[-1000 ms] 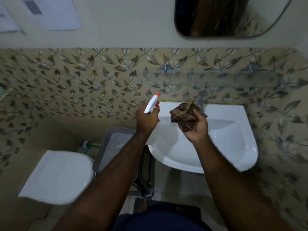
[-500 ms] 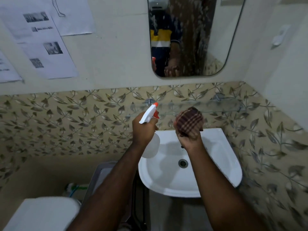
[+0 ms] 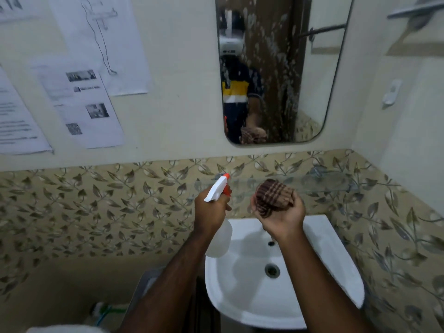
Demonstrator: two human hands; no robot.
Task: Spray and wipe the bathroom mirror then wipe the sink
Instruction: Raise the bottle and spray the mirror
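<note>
Our left hand (image 3: 211,212) grips the spray bottle (image 3: 217,191); our right hand (image 3: 282,216) clutches the bunched cloth (image 3: 274,193). Both hover above the sink (image 3: 319,280), below the spattered mirror (image 3: 317,87). Papers (image 3: 81,104) hang far left.

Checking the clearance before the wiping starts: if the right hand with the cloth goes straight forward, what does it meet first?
Probably the glass shelf just beyond the right hand and cloth, though depth is unclear.
</note>
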